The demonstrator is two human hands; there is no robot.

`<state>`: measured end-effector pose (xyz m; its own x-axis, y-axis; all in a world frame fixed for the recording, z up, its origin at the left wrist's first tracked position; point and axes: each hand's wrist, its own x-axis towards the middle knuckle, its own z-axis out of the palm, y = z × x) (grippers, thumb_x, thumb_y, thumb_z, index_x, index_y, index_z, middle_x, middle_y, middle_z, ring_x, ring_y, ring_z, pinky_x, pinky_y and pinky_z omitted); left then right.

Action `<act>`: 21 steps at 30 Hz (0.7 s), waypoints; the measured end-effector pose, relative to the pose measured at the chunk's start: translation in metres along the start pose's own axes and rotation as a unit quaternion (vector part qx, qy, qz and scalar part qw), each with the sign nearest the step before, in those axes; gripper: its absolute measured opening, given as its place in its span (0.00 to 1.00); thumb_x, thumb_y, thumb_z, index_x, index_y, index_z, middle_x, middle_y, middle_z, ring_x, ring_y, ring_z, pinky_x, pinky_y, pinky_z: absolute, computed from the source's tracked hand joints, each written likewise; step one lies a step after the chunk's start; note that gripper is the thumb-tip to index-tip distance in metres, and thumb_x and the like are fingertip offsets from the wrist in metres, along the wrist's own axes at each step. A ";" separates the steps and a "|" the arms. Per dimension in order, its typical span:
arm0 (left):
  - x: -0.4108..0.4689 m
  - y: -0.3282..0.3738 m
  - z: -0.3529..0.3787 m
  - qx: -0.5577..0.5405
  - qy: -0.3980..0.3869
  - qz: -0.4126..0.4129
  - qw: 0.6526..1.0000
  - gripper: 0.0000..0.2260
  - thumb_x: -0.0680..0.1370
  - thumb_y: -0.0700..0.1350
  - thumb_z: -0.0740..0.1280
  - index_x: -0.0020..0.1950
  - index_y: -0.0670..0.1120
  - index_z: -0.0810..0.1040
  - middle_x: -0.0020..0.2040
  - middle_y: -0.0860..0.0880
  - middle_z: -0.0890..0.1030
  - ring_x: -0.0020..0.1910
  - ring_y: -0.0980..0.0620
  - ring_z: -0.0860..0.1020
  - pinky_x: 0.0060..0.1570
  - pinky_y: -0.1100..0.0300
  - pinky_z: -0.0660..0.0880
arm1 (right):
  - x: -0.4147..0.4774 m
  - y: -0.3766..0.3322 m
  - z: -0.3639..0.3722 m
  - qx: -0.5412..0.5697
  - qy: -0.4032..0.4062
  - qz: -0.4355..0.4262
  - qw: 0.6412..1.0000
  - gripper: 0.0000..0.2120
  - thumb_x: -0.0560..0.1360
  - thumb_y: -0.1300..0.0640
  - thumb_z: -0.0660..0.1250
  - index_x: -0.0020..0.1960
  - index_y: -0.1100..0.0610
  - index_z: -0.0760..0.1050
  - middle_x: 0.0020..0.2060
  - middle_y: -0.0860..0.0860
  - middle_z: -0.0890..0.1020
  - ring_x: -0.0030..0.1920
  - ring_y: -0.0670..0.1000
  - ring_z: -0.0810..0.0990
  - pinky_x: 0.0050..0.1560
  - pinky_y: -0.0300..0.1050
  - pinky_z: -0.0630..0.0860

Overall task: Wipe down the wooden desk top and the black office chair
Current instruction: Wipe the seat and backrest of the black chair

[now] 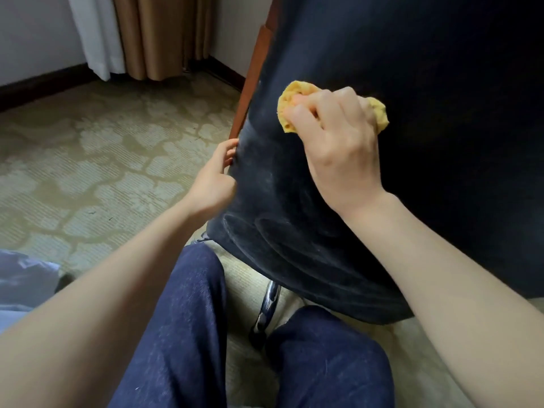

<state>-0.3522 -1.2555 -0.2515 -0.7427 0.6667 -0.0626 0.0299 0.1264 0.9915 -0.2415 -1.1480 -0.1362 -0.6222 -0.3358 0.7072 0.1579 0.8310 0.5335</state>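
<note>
Two hands | right point(338, 136) clutches cloth point(379, 113) against chair point(282, 219) | left point(212, 181) grips chair edge | curtain point(159, 33) behind

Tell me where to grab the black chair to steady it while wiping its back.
Take the black chair by the left edge of its back, coming from the left. That edge is narrow and exposed; the left hand holds it, leaving the broad face free for the yellow cloth.
</note>
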 end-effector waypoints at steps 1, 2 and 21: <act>0.002 0.001 -0.002 0.000 -0.001 -0.001 1.000 0.35 0.70 0.24 0.53 0.72 0.51 0.63 0.69 0.50 0.69 0.69 0.55 0.65 0.65 0.49 0.69 | -0.001 -0.005 0.005 -0.004 -0.002 -0.001 1.000 0.19 0.78 0.70 0.55 0.41 0.58 0.82 0.33 0.53 0.78 0.32 0.53 0.76 0.37 0.46 0.69; 0.004 0.001 -0.004 0.009 -0.002 -0.002 1.000 0.35 0.69 0.24 0.53 0.72 0.51 0.64 0.69 0.50 0.70 0.69 0.55 0.66 0.64 0.50 0.71 | -0.003 -0.009 0.010 -0.004 -0.008 -0.007 1.000 0.20 0.78 0.70 0.53 0.42 0.58 0.81 0.33 0.53 0.78 0.33 0.53 0.76 0.37 0.46 0.69; 0.013 0.004 -0.008 0.061 -0.041 -0.028 0.997 0.36 0.68 0.26 0.54 0.74 0.51 0.60 0.65 0.48 0.71 0.64 0.48 0.69 0.63 0.46 0.71 | -0.154 -0.021 0.000 0.148 -0.309 -0.082 0.936 0.11 0.63 0.72 0.72 0.38 0.58 0.78 0.33 0.52 0.77 0.34 0.53 0.76 0.35 0.46 0.75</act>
<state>-0.3670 -1.2520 -0.2479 -0.6888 0.7130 -0.1311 0.0757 0.2505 0.9651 -0.1493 -1.1139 -0.2563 -0.9584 -0.2248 0.1760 -0.1403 0.9077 0.3955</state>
